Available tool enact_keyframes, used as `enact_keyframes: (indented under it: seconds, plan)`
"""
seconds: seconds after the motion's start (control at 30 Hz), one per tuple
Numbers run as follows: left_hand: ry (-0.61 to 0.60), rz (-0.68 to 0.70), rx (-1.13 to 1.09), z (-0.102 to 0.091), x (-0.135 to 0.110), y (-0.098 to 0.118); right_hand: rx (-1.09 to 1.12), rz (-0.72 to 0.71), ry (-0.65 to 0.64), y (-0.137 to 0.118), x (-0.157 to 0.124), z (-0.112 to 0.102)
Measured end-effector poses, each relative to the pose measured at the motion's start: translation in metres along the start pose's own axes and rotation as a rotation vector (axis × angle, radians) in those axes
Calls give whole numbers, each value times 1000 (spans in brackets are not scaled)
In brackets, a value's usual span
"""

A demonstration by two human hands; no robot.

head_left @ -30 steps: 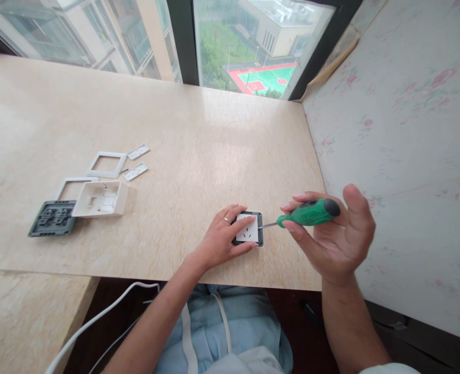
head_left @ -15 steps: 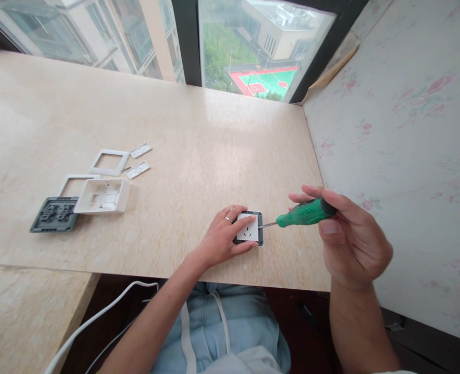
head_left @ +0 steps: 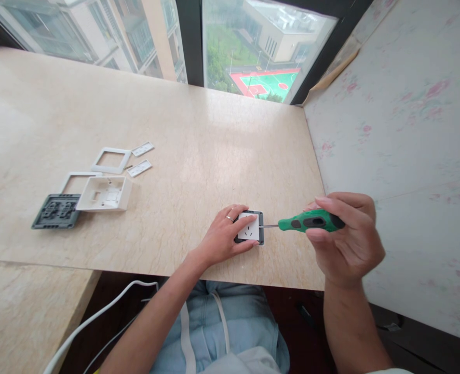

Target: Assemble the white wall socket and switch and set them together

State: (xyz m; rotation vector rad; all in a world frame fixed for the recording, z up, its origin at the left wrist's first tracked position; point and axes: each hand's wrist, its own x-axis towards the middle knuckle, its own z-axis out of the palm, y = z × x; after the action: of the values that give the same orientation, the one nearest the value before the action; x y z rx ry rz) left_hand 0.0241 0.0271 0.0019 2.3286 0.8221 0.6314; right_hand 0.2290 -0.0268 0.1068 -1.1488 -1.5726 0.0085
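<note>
Near the front edge of the marble-look counter sits a wall socket [head_left: 247,232] with a white slotted face and a dark grey frame. My left hand [head_left: 227,232] grips it, fingers lying over its face and along its sides. In my right hand [head_left: 349,239] is a screwdriver [head_left: 310,221] with a green and black handle, held between thumb and fingers. Its metal shaft lies nearly level, and the tip meets the right side of the socket's grey frame. Whether the tip sits in a screw head is too small to tell.
On the counter [head_left: 183,135] at left lie a white mounting box [head_left: 111,195], a grey socket back [head_left: 54,212], a white frame [head_left: 111,160], another frame [head_left: 78,174] partly behind the box, and two small white plates [head_left: 139,168]. A patterned wall [head_left: 401,156] bounds the right, windows the back.
The screwdriver handle has turned about its length, now showing black patches. My right hand's fingers have curled closer round its end. My left hand and the socket stay in place.
</note>
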Motion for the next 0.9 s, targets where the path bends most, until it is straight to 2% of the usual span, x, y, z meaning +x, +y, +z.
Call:
enact_keyframes:
  seconds: [0.23,0.33,0.43,0.63,0.7,0.77,0.9]
  plan:
    - [6,8,-8,1,0,0,262,169,-93,-11,0,0]
    - [7,8,-7,0,1,-1,297,185,-71,-11,-1,2]
    - [8,4,-9,0,0,0,256,162,-24,-6,-1,2]
    - [15,9,-16,0,0,0,-16,40,34,2,1,1]
    - [16,7,-19,0,0,0,-31,32,45,3,1,2]
    - [15,5,-22,0,0,0,40,60,28,1,1,4]
    - [15,5,-21,0,0,0,266,206,-25,-7,-1,9]
